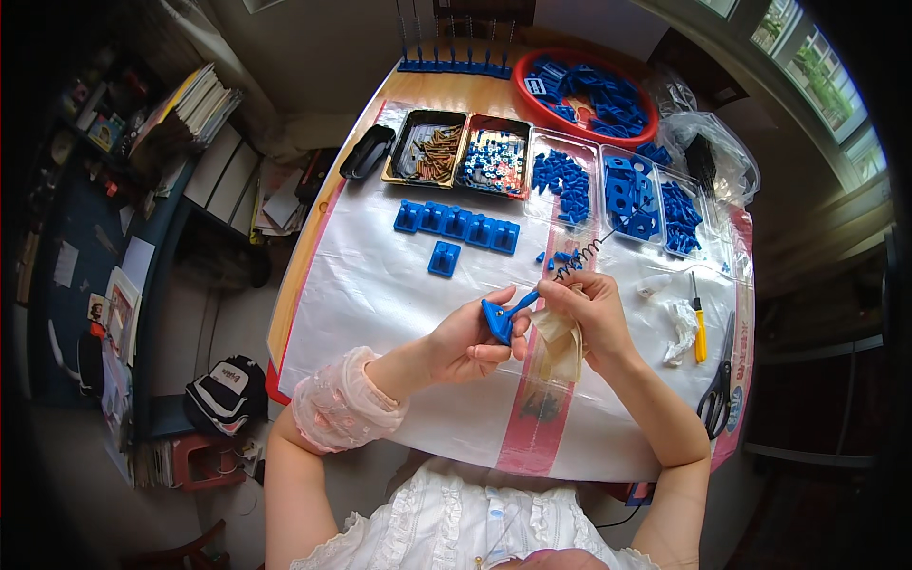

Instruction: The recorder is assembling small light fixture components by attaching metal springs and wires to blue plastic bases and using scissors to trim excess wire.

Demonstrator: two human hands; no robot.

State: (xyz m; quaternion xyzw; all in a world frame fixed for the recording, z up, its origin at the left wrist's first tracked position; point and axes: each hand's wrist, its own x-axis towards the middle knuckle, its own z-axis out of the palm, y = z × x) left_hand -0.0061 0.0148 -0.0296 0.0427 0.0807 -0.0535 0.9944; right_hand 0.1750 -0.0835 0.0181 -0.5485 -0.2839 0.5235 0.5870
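Above the white sheet [380,285], near the table's front edge, the left hand [470,342] grasps a blue part [499,318] between thumb and fingers. Right hand [584,309] pinches a coiled spring [579,256] against the part, with a beige cloth [562,347] tucked under its palm. Behind: a row of blue blocks [456,226], trays of screws [432,152] and blue pieces [565,180]. Scissors [717,385] lie at right.
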